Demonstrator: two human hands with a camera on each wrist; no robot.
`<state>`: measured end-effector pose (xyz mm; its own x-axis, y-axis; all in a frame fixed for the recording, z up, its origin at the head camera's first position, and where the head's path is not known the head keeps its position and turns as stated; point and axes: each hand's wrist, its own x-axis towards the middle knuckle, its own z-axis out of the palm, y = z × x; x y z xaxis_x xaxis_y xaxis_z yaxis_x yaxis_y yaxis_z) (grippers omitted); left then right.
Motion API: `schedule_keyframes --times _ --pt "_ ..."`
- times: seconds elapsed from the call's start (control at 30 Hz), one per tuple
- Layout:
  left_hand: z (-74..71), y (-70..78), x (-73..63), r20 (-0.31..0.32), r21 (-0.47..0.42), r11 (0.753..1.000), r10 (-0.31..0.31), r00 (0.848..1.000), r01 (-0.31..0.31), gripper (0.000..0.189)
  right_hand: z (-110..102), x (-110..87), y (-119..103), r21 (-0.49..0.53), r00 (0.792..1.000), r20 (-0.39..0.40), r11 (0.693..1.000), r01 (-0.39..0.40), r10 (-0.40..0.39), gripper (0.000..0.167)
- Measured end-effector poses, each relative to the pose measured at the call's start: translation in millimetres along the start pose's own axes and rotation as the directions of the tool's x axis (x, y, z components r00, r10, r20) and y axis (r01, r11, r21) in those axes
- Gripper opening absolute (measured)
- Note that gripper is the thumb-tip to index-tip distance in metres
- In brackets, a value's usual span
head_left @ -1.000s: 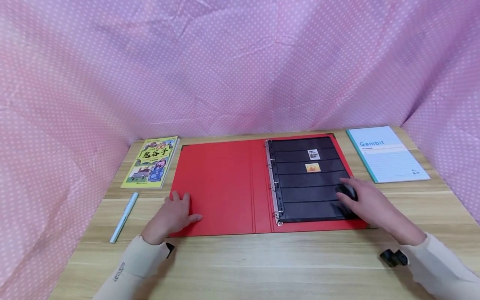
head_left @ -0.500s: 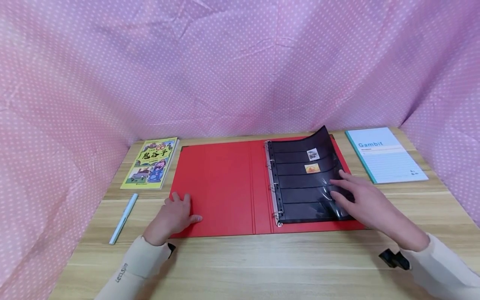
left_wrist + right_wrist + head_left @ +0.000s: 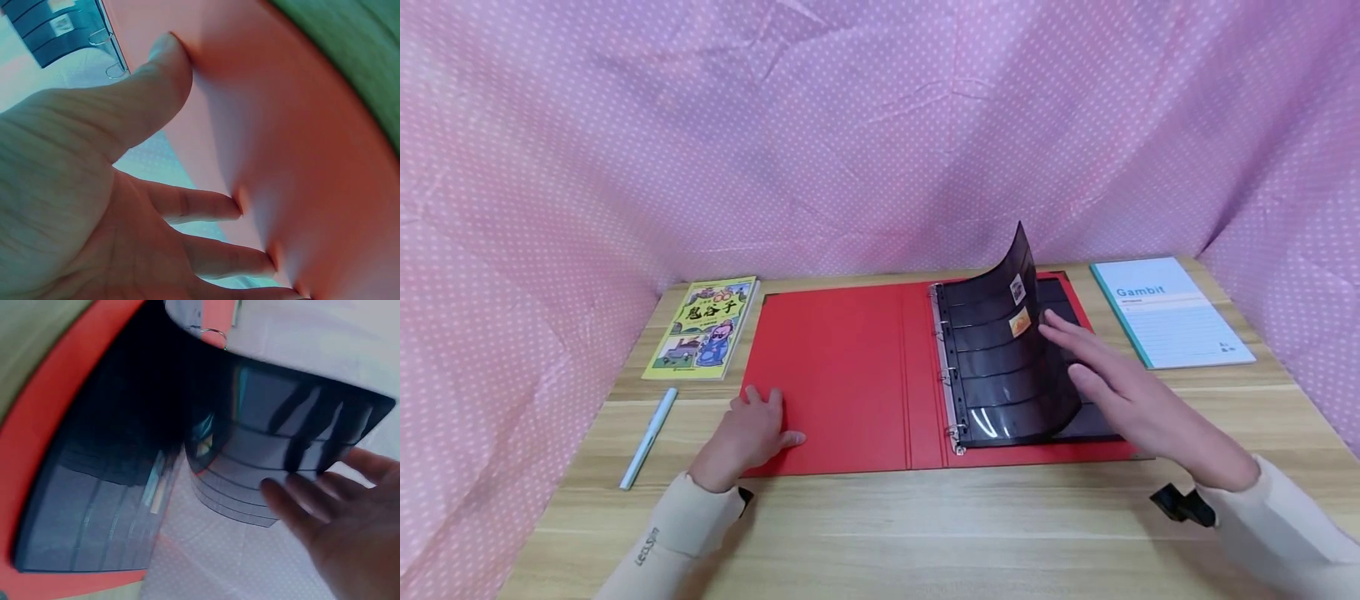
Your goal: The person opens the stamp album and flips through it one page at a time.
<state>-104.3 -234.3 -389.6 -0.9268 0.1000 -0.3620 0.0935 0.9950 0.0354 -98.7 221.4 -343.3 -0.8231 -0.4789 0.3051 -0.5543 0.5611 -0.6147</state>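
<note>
A red ring binder point(image 3: 838, 375) lies spread flat on the wooden table. Its upper black pocket page point(image 3: 996, 367) stands curved up off the page beneath point(image 3: 1086, 421), bending toward the rings. Two stamps sit in that raised page, a greyish one point(image 3: 1017, 289) and an orange-yellow one point(image 3: 1019, 322). My right hand point(image 3: 1131, 400), fingers extended, is against the back of the raised page; in the right wrist view, the fingertips point(image 3: 270, 486) are right at its dark surface. My left hand point(image 3: 747, 435) rests with spread fingers on the left cover, fingertips touching the red surface in the left wrist view.
Left of the binder lie a yellow comic-style book point(image 3: 700, 329) and a light blue pen point(image 3: 649, 437). A pale blue notebook point(image 3: 1172, 312) marked "Gambit" is at the right. Pink dotted cloth point(image 3: 865, 142) hangs behind the table.
The upper black page has lifted from lying flat and curled leftward, uncovering the page below. My right hand has shifted slightly and turned, its fingers straightening. The left hand stays in place.
</note>
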Motion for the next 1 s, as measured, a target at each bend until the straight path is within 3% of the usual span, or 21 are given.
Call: schedule_keyframes --times 0.13,0.3,0.47,0.67,0.8,0.9,1.0 --pt "1.1 0.1 0.8 -0.003 0.003 1.000 0.005 1.000 -0.005 0.070 -6.6 8.0 -3.2 0.076 0.980 -0.110 0.982 0.173 -0.165 0.042" --pt "0.5 0.5 0.4 -0.007 -0.003 1.000 0.008 1.000 -0.008 0.071 -9.8 18.2 -5.3 0.135 0.940 -0.238 0.950 0.281 -0.244 0.050" --pt "-0.8 1.0 0.0 -0.017 -0.010 1.000 0.007 1.000 -0.008 0.069 -3.3 28.5 -10.9 0.179 0.910 -0.281 0.915 0.361 -0.304 0.056" --pt "-1.2 0.5 -0.1 -0.020 0.002 1.000 0.008 1.000 -0.008 0.067 10.0 42.5 -18.2 0.318 0.883 -0.293 0.834 0.451 -0.366 0.064" --pt "-2.1 -0.7 -0.4 -0.013 -0.007 1.000 0.009 1.000 -0.009 0.068 20.5 47.2 -21.4 0.351 0.895 -0.250 0.827 0.439 -0.370 0.069" --pt "-5.3 -2.3 -1.8 -0.011 -0.018 1.000 0.008 1.000 -0.008 0.070 32.5 46.3 -24.8 0.321 0.936 -0.130 0.880 0.351 -0.326 0.066" --pt "-10.3 -5.7 -1.8 -0.039 -0.050 0.999 0.019 0.999 -0.021 0.064 47.0 42.2 -27.1 0.243 0.976 0.044 0.950 0.197 -0.214 0.057"
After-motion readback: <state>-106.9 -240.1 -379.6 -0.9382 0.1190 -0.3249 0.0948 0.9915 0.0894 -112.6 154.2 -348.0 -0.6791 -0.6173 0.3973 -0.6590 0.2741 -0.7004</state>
